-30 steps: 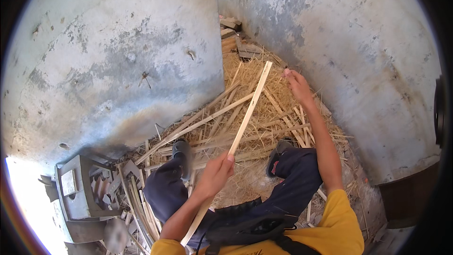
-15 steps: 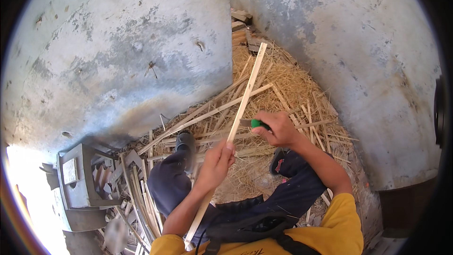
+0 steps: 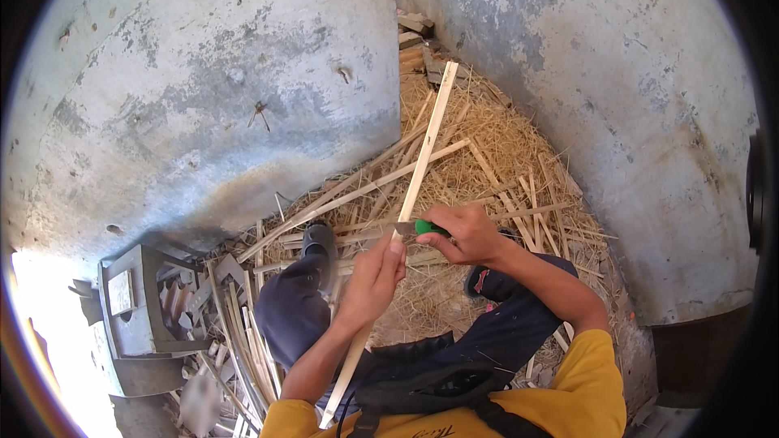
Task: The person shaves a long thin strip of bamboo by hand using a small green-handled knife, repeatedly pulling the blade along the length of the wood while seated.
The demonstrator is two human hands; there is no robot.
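My left hand [image 3: 375, 277] is wrapped round a long, pale wooden strip [image 3: 428, 143]. The strip slants from beside my left forearm up toward the far corner. In my right hand [image 3: 469, 234] is a knife [image 3: 425, 228] with a green and black handle. Its blade lies across the strip, just beyond my left thumb. The fingers hide part of the handle.
Straw-like wood shavings [image 3: 495, 126] and loose strips [image 3: 373, 188] cover the floor between my feet and the walls. A weathered wall [image 3: 211, 97] rises ahead on the left, another [image 3: 617, 113] on the right. A grey wooden frame [image 3: 134, 308] stands at the left.
My right hand has drawn the knife nearer along the strip, down to just beyond my left thumb. The strip's far end has shifted slightly; my left hand keeps its hold.
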